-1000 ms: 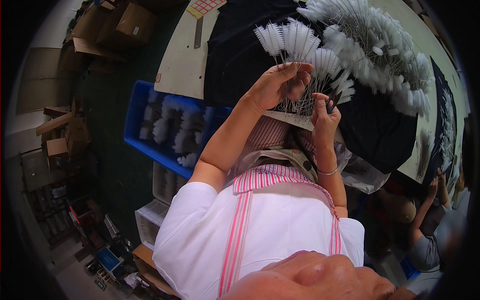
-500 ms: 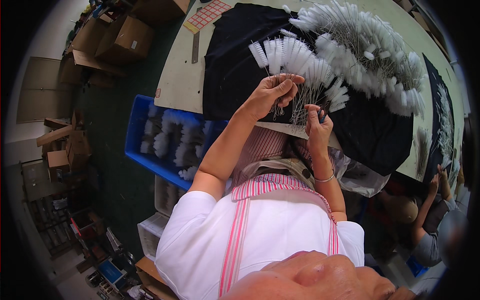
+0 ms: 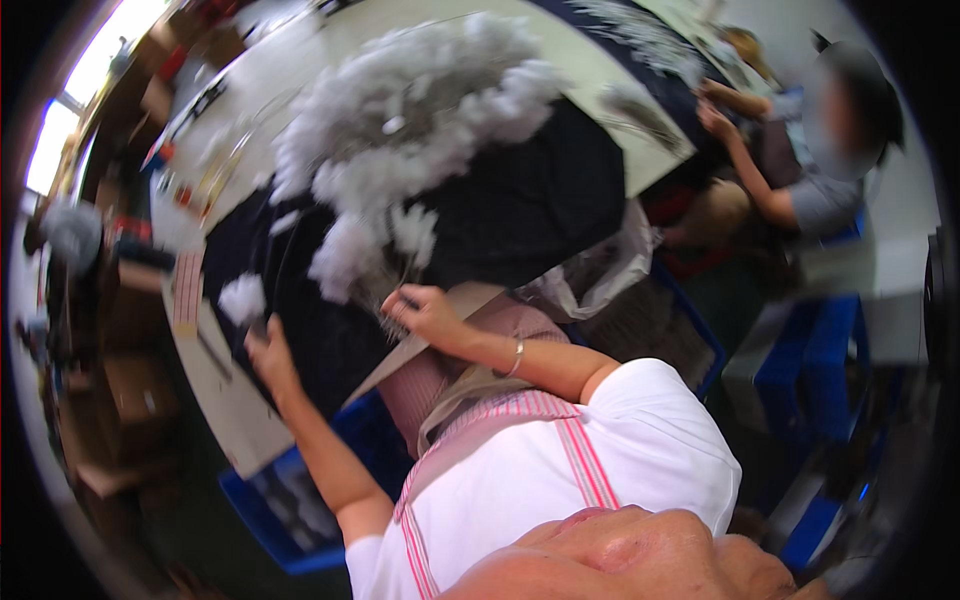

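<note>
My left hand [image 3: 270, 352] is closed at the base of a small bunch of white bristle brushes [image 3: 242, 298], held out over the left side of the dark cloth [image 3: 500, 215]. Motion blur softens it. My right hand [image 3: 428, 314] is closed around a small dark tool [image 3: 408, 301], mostly hidden by the fingers. Close by it lies a cluster of wire-stemmed white brushes [image 3: 350, 262], stems toward me. Beyond that spreads a large heap of the same brushes [image 3: 400, 100].
A steel ruler [image 3: 213, 357] and a red-gridded card [image 3: 187, 290] lie at the table's left edge. A blue crate [image 3: 262, 520] stands below it. A clear plastic bag [image 3: 605, 270] hangs at the near edge. Another person [image 3: 800, 160] works at the right.
The view has turned and blurred. My left hand has moved left, away from my right hand and the brush cluster, with a small bunch of brushes. My right hand keeps the dark tool.
</note>
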Motion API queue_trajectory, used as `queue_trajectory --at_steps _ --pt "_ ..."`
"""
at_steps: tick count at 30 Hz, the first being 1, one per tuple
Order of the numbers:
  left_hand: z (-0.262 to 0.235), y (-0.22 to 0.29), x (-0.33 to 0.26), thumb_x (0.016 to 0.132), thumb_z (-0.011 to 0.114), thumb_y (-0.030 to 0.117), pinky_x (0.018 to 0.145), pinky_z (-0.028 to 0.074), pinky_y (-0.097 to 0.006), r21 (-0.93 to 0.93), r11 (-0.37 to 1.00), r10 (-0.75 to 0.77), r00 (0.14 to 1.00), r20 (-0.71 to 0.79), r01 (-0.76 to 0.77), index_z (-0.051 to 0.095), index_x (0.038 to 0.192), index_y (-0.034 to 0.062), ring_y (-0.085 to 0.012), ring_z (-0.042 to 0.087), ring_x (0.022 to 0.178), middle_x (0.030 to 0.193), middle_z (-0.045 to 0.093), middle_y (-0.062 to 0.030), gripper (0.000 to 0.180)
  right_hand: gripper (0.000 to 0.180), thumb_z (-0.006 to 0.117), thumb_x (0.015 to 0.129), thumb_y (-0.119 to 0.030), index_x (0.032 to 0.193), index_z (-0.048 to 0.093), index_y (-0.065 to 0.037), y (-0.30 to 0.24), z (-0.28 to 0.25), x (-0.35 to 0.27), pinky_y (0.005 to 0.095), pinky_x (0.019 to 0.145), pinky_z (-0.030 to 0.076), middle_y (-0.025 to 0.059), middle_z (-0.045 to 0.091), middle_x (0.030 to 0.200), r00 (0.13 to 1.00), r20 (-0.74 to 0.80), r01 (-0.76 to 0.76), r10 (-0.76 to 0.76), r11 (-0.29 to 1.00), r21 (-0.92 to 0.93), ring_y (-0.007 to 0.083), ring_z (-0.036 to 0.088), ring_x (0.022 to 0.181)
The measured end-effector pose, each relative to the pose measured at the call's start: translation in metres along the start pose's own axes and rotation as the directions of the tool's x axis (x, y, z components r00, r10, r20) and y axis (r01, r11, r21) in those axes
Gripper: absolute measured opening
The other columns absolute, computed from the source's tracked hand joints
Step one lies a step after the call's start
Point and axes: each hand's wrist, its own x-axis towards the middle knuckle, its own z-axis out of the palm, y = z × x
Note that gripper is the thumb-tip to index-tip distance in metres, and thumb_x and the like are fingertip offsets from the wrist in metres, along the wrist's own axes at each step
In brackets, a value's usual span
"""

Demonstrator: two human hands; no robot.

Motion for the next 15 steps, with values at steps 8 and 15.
queue_trajectory --at_steps 8,15 --pt "0.032 -0.01 0.011 0.08 0.059 0.042 0.087 0.043 -0.049 0.705 0.687 -0.091 0.983 -0.157 0.176 0.039 0.121 -0.0027 -0.0409 0.052 0.105 0.114 0.052 -0.0234 0.064 0.018 0.058 0.086 -0.018 0.088 0.064 -0.001 0.005 -0.019 -0.001 0.0283 0.063 0.046 0.008 0.065 0.072 0.993 -0.085 0.076 -0.077 0.997 -0.013 0.0105 0.057 0.068" --pt "0.02 0.021 0.003 0.077 0.059 0.044 0.09 0.039 -0.05 0.725 0.654 -0.171 0.976 -0.137 0.216 0.036 0.128 0.0011 -0.0381 0.049 0.111 0.124 0.048 -0.0183 0.07 0.018 0.057 0.086 -0.018 0.086 0.064 -0.001 0.006 -0.03 0.006 0.0274 0.057 0.044 0.0054 0.062 0.066 0.998 -0.06 0.017 -0.016 1.0 0.016 0.0082 0.054 0.061"
